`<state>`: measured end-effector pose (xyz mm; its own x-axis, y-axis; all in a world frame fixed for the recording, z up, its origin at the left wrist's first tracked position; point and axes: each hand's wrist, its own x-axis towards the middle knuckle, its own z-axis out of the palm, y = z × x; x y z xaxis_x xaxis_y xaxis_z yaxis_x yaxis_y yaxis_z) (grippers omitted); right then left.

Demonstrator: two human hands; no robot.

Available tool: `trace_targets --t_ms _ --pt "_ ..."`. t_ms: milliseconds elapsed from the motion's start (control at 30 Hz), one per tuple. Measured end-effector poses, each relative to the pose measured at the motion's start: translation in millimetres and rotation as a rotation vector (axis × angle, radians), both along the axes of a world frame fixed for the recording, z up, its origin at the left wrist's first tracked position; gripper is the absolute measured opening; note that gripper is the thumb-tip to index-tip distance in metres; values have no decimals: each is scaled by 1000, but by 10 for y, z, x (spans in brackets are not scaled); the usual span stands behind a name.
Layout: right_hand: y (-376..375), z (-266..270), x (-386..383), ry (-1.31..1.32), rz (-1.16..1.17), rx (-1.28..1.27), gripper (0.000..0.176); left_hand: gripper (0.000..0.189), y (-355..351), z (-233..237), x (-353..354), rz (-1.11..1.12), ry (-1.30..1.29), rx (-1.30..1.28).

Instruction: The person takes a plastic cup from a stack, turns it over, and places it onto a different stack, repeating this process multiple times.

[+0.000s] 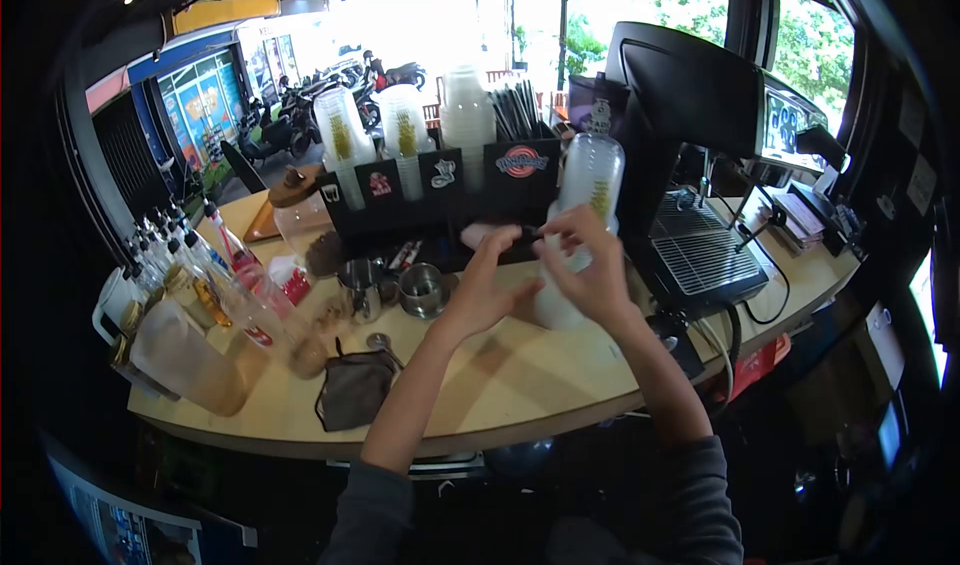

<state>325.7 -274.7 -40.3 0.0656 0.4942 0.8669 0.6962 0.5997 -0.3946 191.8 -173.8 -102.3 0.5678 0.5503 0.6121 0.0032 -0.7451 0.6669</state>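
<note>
My left hand (486, 290) is raised over the counter, thumb and fingers wide apart, with nothing visible between them. To its right, my right hand (592, 270) is bent inward, thumb and fingertips drawn close together beside a small dark spot; what they hold, if anything, I cannot tell. Behind the right hand rises a stack of clear plastic cups (592, 170) with yellow-green print. A whitish translucent container (556, 307) stands beneath that hand, partly covered by it. Left of my left hand are a round metal bowl (424, 293) and a steel milk pitcher (361, 290).
A black cup holder (405, 190) with cup stacks and straws lines the counter's back. The espresso machine (705, 250) stands right. Bottles (190, 255), a plastic jug (185, 355) and a glass jar (305, 225) crowd the left. A dark cloth pouch (355, 390) lies near the front edge.
</note>
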Motion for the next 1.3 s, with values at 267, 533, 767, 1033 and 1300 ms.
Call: trace_targets --t_ms 267,533,767,1033,1300 --pt "-205 -165 870 197 -148 -294 83 110 -98 0 856 45 -174 -172" --pt "263 -302 1072 220 142 -469 108 94 4 -54 919 67 -237 -190" --pt "334 -276 1058 168 63 -453 89 94 15 -76 912 93 -220 -202" --pt "309 32 1009 179 82 -406 84 95 -4 -68 908 83 -175 -202" --pt "290 677 957 -207 -88 -176 86 106 65 -1 826 -20 -142 -243"
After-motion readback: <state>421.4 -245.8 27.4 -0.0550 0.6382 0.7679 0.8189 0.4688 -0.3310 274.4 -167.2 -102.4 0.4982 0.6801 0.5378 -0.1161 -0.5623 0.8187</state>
